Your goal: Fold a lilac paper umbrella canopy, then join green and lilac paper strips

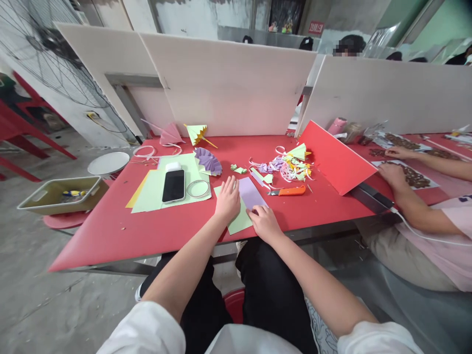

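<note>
On the red table in front of me lie a green sheet of paper (239,221) and a purple piece of paper (252,192) overlapping it. My left hand (227,199) rests flat across the left part of the papers, its fingers stretched forward. At the purple paper's near right corner is my right hand (264,221), with curled fingers touching the edge; what lies under the fingertips is hidden. An orange utility knife (291,191) lies just beyond my right hand. Past it is a heap of paper scraps (291,164) in purple, green, yellow and pink.
Left are larger green sheets (151,199) under a phone (174,186) and a clear ring (198,188). Folded purple paper (208,161) and paper umbrellas (196,132) lie behind. A red board (337,157) leans at right, beside a co-worker's hands (393,173). White panels (232,88) border the back.
</note>
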Tool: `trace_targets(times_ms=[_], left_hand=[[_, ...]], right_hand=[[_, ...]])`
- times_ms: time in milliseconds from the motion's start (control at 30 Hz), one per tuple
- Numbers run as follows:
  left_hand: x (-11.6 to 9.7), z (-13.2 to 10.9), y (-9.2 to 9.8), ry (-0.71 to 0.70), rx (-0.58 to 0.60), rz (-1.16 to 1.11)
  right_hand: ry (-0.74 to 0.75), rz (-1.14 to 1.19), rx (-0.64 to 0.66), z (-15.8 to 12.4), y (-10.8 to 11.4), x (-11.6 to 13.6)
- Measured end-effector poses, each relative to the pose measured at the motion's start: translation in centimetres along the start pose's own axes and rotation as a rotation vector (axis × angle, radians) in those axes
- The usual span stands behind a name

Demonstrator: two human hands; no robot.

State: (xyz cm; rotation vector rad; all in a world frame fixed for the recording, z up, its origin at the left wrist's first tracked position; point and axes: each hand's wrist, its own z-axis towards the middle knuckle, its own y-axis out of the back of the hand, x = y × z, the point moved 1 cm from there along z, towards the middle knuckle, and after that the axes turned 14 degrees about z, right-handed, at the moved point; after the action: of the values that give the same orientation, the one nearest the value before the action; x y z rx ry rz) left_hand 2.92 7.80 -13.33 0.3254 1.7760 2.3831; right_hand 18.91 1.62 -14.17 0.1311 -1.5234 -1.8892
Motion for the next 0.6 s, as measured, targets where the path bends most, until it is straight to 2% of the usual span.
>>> trace_targets(times_ms=[67, 167, 433, 600], left_hand=[[-0.1, -1.1, -0.1, -0.077, 0.041, -0.005], [0.0, -1.8, -0.7, -0.087, 0.095, 0.006], [0.6, 0.5, -1.4, -0.039, 0.169, 0.014], [0.7, 0.8, -1.3, -0.040, 0.195, 0.016]], right_hand=[[-0.001, -0.004, -0.016, -0.5, 0.0, 0.3], [0.000, 0.000, -0.027, -0.9, -0.1, 0.6], [-0.022, -0.014, -0.004, -0.5, 0.1, 0.8], [-0.055, -0.008, 0.016, -1.0, -0.1, 1.0]])
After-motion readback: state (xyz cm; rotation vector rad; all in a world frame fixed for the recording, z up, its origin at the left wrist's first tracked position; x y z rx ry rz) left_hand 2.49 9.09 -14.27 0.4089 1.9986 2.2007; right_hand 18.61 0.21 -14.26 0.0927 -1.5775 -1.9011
